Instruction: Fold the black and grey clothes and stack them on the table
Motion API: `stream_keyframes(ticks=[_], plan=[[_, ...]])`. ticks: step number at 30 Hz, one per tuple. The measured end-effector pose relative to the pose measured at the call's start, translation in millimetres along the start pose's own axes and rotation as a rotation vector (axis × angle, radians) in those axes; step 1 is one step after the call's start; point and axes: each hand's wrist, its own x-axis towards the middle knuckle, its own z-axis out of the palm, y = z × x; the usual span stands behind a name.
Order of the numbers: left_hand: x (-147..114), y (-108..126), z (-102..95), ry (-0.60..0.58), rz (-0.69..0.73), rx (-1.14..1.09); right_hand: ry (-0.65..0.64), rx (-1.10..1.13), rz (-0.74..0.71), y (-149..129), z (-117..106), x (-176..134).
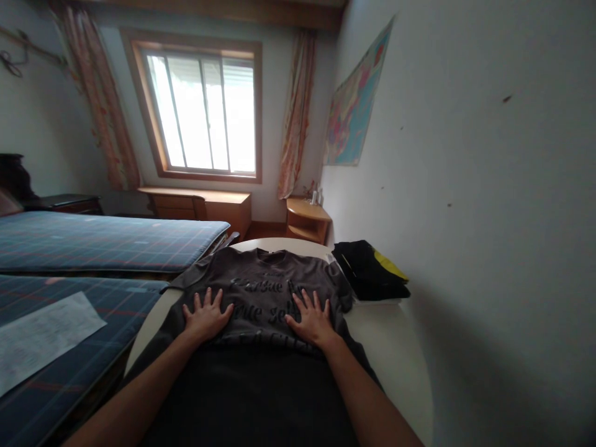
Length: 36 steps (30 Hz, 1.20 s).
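A dark grey T-shirt [261,298] with black lettering lies spread, front up, on a round pale table [391,347]. Its collar points away from me and its sleeves reach out to both sides. My left hand [207,315] rests flat on the left of the chest, fingers spread. On the right side of the print, my right hand [313,318] lies flat too, its fingers apart and covering some letters. Neither hand grips the cloth. The shirt's lower part runs toward me into dark shadow, where its hem cannot be made out.
Folded black and yellow clothes [372,273] sit in a stack at the table's right edge, near the wall [488,248]. To the left is a bed with a plaid mattress [112,242] and a paper sheet [46,341]. A wooden desk [223,205] stands below the window.
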Motion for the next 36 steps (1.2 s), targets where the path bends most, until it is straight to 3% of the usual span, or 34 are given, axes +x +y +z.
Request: stream_keyframes(ticks=[9, 14, 18, 20, 26, 36], plan=[[39.3, 33.0, -8.2, -0.032, -0.103, -0.043, -0.011, 0.001, -0.001, 8.8, -8.6, 40.3], [34.5, 38.0, -0.2, 0.184, -0.087, -0.032, 0.113, 0.077, -0.028, 13.3, -7.4, 53.9], [21.1, 40.0, 2.3, 0.406, 0.114, -0.014, 0.306, 0.184, -0.092, 17.9, -7.9, 47.7], [14.0, 42.1, 2.7, 0.446, 0.198, -0.038, 0.416, 0.215, -0.119, 20.3, -10.0, 41.5], [-8.6, 44.4, 7.3, 0.39, 0.274, -0.109, 0.568, 0.243, -0.183, 20.9, -12.5, 19.7], [-41.5, 35.2, 14.3, 0.206, 0.326, -0.074, 0.468, 0.218, -0.294, 8.2, -11.8, -21.0]])
